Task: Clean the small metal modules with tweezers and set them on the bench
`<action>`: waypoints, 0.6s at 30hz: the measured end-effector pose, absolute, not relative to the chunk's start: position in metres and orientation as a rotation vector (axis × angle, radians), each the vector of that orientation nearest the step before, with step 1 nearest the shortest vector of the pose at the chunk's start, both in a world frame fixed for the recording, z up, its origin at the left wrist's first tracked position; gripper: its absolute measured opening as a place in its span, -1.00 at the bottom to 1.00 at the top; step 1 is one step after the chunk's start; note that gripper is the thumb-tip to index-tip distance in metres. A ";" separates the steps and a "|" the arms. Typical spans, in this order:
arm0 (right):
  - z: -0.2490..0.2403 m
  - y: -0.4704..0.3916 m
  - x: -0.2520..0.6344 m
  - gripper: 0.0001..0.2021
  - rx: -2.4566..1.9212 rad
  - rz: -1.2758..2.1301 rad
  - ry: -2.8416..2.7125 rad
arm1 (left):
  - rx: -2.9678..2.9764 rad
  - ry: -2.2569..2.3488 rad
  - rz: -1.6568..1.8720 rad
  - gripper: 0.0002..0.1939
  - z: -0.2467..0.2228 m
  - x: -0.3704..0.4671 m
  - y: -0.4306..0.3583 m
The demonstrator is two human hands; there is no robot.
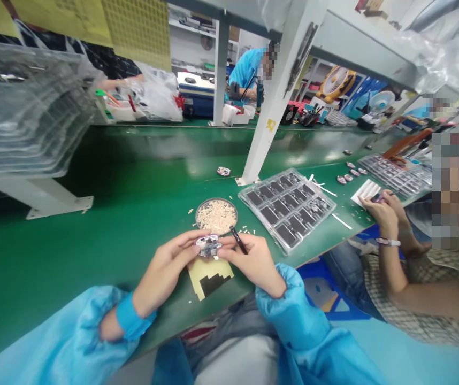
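A small electronic part with a pale rim is held between my two hands above the green bench. My left hand grips its left side with thumb and fingers. Against its right side are the fingertips of my right hand, which also holds black tweezers slanting up from the fingers. Just beyond the part lies a round dish full of small beige pieces, some scattered around it. Under my hands is a yellow sheet with black strips on it.
A clear tray of dark rectangular parts lies at the right, near a white post. Stacked plastic trays stand at the left. A co-worker's hands work farther right. One loose part sits beyond the dish.
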State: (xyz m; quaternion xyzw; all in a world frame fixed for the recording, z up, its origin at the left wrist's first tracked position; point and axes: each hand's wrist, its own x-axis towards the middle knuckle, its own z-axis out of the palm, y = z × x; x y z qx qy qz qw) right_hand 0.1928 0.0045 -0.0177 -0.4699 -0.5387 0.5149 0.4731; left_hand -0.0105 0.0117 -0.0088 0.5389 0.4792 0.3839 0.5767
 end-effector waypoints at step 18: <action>-0.019 0.015 0.202 -0.70 -1.206 1.465 -1.382 | 1.606 1.103 0.893 -0.51 -0.022 -0.014 0.003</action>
